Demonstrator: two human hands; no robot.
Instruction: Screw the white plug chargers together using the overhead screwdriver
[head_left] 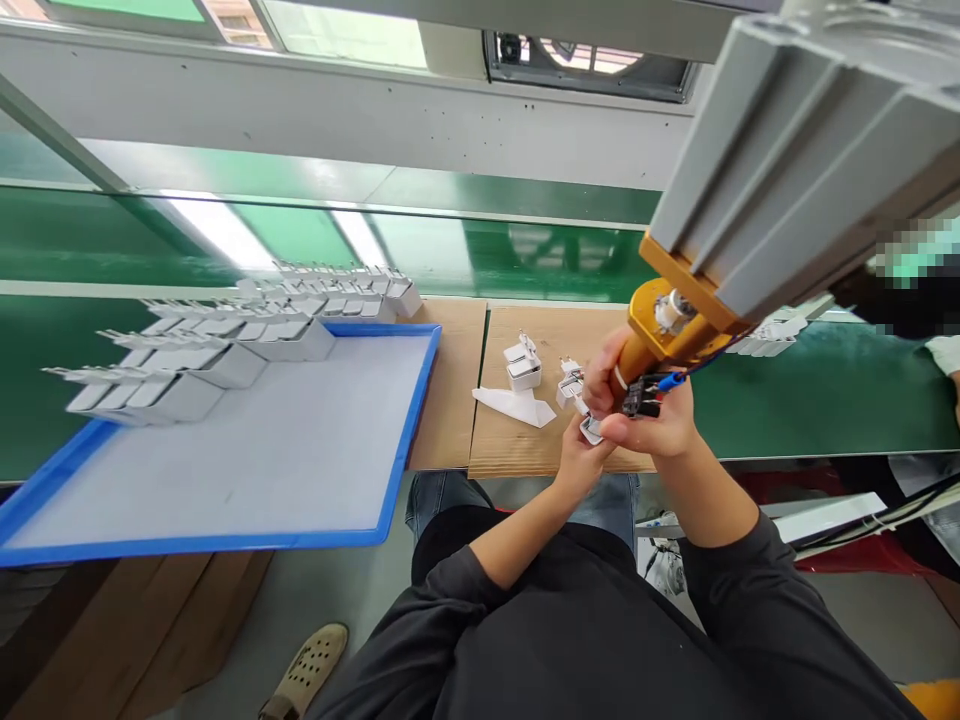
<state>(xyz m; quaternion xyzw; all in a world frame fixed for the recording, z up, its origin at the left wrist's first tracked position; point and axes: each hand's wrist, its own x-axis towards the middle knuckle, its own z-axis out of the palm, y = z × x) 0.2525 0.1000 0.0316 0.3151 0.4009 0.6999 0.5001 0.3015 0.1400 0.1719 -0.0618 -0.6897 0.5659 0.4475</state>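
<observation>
My left hand is closed on a small white plug adapter housing, low over the cardboard. My right hand wraps round the gold lower end of a large grey machine head that slants in from the upper right. A black switch with a blue-sleeved wire sits by my right thumb. The tool's tip, hidden by my fingers, is close to the held adapter. Left of my hands, another adapter and one more adapter with prongs up rest on the cardboard.
A blue-rimmed white tray at left bears rows of white adapters. White paper lies on the cardboard. More adapters stand on the green belt at right, near another person's sleeve.
</observation>
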